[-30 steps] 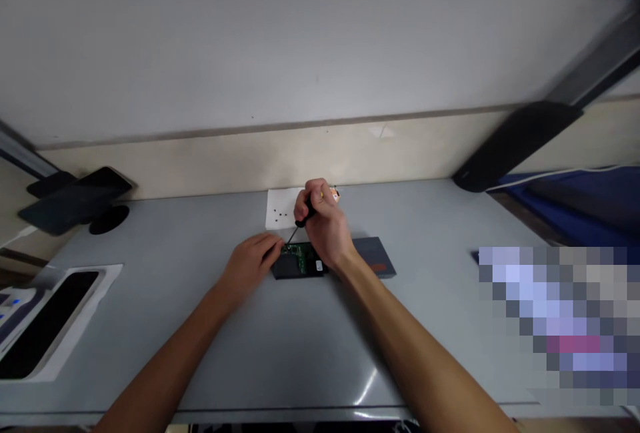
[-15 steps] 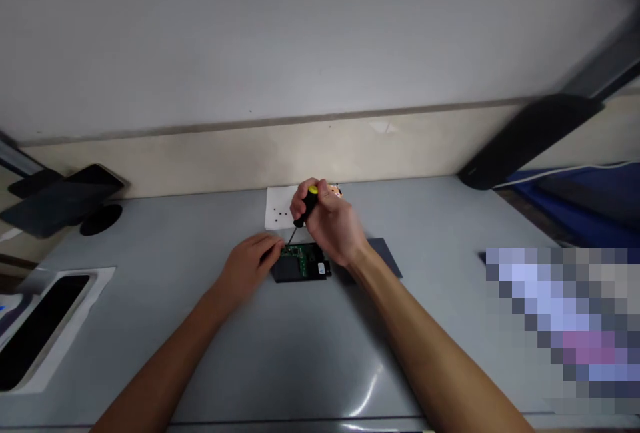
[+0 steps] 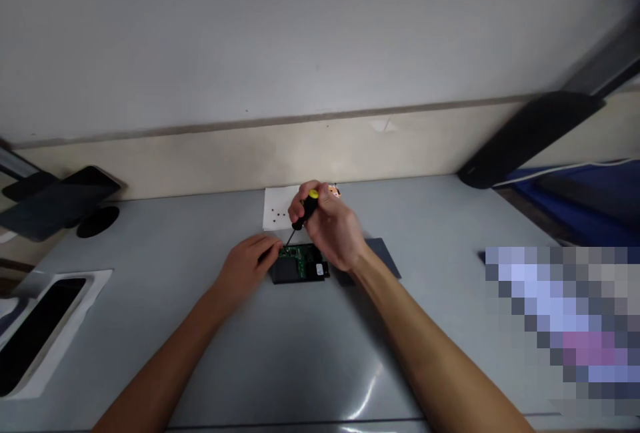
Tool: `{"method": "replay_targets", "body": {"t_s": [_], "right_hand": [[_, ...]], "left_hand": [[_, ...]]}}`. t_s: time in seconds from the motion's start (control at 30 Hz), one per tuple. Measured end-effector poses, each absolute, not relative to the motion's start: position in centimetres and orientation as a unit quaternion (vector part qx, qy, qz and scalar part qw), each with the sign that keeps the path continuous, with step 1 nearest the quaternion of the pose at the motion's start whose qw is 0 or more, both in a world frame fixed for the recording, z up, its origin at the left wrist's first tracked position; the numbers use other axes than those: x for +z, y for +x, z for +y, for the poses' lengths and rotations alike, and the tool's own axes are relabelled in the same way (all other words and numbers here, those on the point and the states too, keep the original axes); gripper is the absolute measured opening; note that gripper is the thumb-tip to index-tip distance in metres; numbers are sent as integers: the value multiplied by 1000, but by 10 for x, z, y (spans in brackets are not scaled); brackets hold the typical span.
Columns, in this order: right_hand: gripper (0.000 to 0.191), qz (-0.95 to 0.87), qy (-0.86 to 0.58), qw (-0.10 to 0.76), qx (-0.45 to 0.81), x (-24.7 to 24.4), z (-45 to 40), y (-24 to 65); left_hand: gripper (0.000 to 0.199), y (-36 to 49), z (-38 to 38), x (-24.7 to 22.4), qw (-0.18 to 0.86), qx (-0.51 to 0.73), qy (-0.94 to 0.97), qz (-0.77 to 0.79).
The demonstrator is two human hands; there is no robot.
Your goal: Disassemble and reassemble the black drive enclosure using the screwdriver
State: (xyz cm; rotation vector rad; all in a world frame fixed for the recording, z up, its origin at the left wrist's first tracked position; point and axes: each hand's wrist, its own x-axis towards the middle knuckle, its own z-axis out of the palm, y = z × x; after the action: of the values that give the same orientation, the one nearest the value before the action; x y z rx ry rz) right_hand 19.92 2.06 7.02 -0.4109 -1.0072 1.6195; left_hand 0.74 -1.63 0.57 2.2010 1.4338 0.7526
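Grey table (image 3: 280, 353) bare near front edge. Small black device (image 3: 299, 265) with green board (image 3: 295, 257) exposed lay mid-table. Left hand (image 3: 245, 269) rested at device's left edge, fingers curled, fingertips touching it. Right hand (image 3: 333, 226) just behind device, closed around screwdriver (image 3: 303, 213); tip angled down onto board's left corner. Dark flat cover (image 3: 383, 256) right of device. White paper (image 3: 277, 209) with tiny screws (image 3: 280, 212) behind device, near wall.
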Motion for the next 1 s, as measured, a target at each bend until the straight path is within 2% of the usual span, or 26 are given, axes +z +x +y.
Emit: {"method": "replay_targets", "body": {"t_s": [0.1, 0.33, 0.5, 0.67, 0.9, 1.0], "right_hand": [[35, -401, -197, 592, 671, 67, 18, 189], [24, -420, -172, 584, 673, 66, 19, 197], [40, -448, -187, 548, 681, 69, 22, 198], [53, -385, -229, 592, 670, 69, 21, 182], [30, -475, -218, 579, 625, 67, 12, 188], [29, -522, -226, 552, 609, 68, 12, 196]], "left_hand": [[27, 7, -16, 6, 205, 271, 789, 511], [27, 5, -16, 4, 211, 270, 790, 509], [28, 6, -16, 6, 206, 266, 792, 510], [28, 7, -16, 8, 202, 268, 796, 504], [30, 5, -15, 3, 186, 263, 808, 492], [32, 6, -15, 3, 183, 252, 815, 488]]}}
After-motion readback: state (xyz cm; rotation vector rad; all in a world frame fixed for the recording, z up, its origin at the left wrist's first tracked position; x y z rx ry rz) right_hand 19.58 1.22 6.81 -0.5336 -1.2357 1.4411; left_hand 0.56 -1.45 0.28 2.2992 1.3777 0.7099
